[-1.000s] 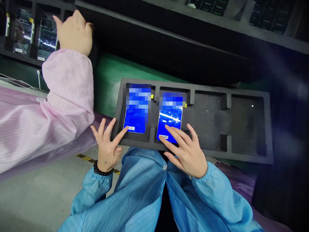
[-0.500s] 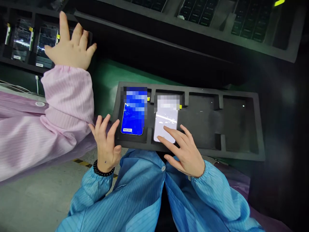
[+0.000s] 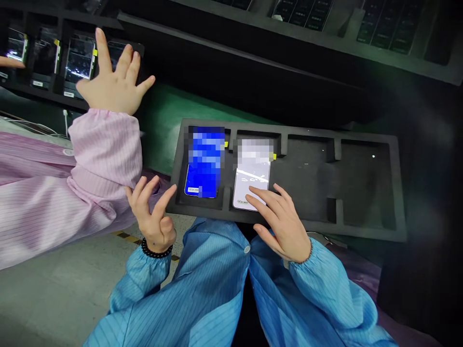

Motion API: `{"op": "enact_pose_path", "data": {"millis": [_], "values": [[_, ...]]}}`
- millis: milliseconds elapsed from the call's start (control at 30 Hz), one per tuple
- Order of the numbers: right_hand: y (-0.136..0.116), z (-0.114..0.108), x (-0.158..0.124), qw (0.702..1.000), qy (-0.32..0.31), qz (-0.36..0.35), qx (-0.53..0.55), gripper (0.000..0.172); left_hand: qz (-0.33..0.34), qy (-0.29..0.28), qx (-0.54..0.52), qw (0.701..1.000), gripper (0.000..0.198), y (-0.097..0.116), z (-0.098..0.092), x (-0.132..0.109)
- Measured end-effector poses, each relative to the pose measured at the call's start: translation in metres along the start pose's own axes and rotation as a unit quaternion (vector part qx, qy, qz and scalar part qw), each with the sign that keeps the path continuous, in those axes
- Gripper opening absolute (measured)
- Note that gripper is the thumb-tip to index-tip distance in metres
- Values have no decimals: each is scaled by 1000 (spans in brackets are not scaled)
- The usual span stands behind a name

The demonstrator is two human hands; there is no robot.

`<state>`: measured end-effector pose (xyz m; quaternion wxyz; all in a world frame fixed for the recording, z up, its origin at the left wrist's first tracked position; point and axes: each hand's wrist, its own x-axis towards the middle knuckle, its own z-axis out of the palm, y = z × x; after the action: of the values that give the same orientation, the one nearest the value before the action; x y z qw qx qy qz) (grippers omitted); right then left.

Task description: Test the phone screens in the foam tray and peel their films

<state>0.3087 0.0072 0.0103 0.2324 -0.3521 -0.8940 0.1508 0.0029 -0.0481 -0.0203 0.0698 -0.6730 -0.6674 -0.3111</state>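
Note:
Two lit smartphones lie in the left compartments of a dark foam tray (image 3: 401,193). The smartphone with a blue screen (image 3: 198,178) is leftmost; beside it is the smartphone with a white screen (image 3: 246,190). The upper part of both screens is pixelated, and a yellow tab sticks out at each one's right edge. My right hand (image 3: 285,221) hovers over or touches the lower right of the white screen, fingers spread; contact is hard to tell. My left hand (image 3: 154,217), a black beaded bracelet at its wrist, is raised by the tray's left edge with fingers apart, holding nothing.
A co-worker's hand (image 3: 114,84) in a pink sleeve (image 3: 106,149) reaches over another tray of phones (image 3: 77,60) at the upper left. Racks of dark devices (image 3: 307,12) stand along the back. The green table surface (image 3: 170,125) shows behind my tray.
The view has shifted slightly, moving most things right. My left hand has drawn back a little, its thumb and fingers more curled. My right fingertips have moved slightly right across the white screen.

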Motion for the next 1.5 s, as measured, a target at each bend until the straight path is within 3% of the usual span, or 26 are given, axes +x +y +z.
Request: {"op": "enact_pose_path", "data": {"millis": [167,333,467,533,633,733,867,1000,1067,1133,1300,1400,1500], "values": [[-1,-1,-1,1000,6,6,11,50,7,-4,-34,999,64,4,4,4],[0,0,-1,1000,1,12,20,54,22,-63,-56,996,55,0,6,0],[0,2,-2,1000,1,11,27,53,18,18,-85,996,59,-5,6,-3],[-1,3,-3,999,4,12,33,52,30,22,-85,996,58,-5,4,-2],[1,0,-4,998,15,21,56,51,26,-7,-104,994,57,4,0,6],[8,-10,3,995,31,62,69,51,40,-21,-151,987,50,27,1,22],[20,-33,21,991,57,118,35,50,92,-179,-145,969,51,73,20,42],[21,-49,20,988,78,129,30,50,34,-295,-157,942,74,114,45,50],[17,-52,11,985,96,140,41,50,-29,-315,-230,920,78,124,48,54],[11,-53,-2,979,120,157,59,49,-127,-329,-328,876,79,125,45,62],[-1,-50,-27,962,162,195,99,49,-376,-286,-530,704,72,117,31,92],[-5,-47,-35,957,170,206,112,49,-419,-277,-584,638,52,126,36,105],[-7,-44,-40,953,181,211,120,48,-422,-306,-608,599,40,141,53,107]]}}
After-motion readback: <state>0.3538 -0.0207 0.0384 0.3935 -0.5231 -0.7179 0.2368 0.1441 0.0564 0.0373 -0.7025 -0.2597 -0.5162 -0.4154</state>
